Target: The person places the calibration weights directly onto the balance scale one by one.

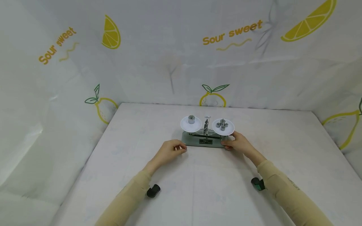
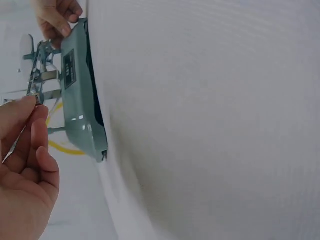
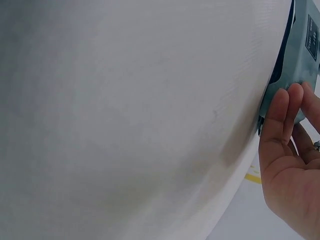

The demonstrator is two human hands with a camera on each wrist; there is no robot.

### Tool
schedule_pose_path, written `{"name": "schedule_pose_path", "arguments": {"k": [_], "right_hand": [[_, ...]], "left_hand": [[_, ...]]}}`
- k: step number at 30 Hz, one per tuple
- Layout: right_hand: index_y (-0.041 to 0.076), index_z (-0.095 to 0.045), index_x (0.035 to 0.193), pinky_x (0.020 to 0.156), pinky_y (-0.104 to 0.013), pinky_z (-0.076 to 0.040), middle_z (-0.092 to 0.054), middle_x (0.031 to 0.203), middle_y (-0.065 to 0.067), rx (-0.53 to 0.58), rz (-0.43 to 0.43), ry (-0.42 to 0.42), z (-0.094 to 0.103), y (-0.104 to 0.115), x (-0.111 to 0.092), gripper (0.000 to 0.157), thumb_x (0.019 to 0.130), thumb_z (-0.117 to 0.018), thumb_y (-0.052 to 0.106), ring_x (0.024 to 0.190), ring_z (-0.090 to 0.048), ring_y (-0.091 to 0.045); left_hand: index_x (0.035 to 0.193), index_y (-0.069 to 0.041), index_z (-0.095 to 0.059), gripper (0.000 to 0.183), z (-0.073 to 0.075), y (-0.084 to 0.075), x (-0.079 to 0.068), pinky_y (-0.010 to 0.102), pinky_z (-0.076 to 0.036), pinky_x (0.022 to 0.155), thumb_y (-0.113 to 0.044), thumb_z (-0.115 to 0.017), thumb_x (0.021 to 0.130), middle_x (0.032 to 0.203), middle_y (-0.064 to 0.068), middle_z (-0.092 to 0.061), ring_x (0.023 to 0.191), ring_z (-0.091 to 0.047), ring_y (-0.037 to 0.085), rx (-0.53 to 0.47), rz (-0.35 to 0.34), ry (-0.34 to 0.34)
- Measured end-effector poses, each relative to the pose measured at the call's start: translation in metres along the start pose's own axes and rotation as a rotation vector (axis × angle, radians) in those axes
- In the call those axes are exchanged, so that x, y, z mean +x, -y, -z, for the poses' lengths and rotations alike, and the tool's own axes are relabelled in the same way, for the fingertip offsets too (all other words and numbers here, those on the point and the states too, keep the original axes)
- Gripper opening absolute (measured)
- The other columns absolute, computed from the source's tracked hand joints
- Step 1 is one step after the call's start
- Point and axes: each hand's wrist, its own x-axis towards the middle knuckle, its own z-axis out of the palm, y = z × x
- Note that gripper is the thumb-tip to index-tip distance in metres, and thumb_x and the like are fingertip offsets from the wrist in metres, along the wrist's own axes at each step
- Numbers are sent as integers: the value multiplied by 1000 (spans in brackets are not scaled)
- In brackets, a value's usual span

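Note:
A green-grey balance scale (image 1: 205, 142) stands towards the back of the table, with a white pan on each side. One metal weight (image 1: 191, 119) sits on the left pan (image 1: 186, 126); several smaller weights (image 1: 222, 123) cluster on the right pan (image 1: 226, 133). My right hand (image 1: 238, 143) grips the right end of the scale's base, its fingers against the casing (image 3: 292, 70) in the right wrist view. Loosely curled, my left hand (image 1: 169, 151) hovers by the base's left front corner, its thumb and index fingertips close together. In the left wrist view those fingertips overlap the beam end, and I see nothing held.
The white-covered table (image 1: 192, 182) reaches a white backdrop (image 1: 158, 72) printed with lemons and lettering. Black wrist devices (image 1: 153, 191) sit at both sleeves. The scale's thin beam (image 1: 205, 136) and centre post (image 1: 206, 124) stand between the pans.

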Motion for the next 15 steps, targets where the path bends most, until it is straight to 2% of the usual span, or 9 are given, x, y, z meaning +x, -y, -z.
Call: {"name": "schedule_pose_path", "arguments": {"k": [7,11,15], "right_hand": [[-4,-27,142,73,-24,-53,-61,110,-22,1,8,-2,0,0,0,76,85,-68,24,71,-62,-6],[-4,-28,142,73,-25,-53,-65,100,-17,1,7,-4,0,1,-1,76,85,-69,25,71,-62,-6],[-4,-29,141,74,-25,-52,-66,97,-15,-11,11,-11,0,1,-1,75,85,-69,25,70,-62,-6]], "left_hand": [[92,-12,-70,9,21,-18,5,17,-43,60,-16,-68,85,86,1,-69,70,-52,7,-61,-61,-217],[91,-10,-70,8,33,-30,14,16,-41,55,-14,-68,84,82,4,-69,64,-52,9,-31,-68,-333],[90,-8,-70,8,40,-37,27,16,-38,51,-12,-67,84,83,5,-70,63,-52,10,23,-64,-391]]}}
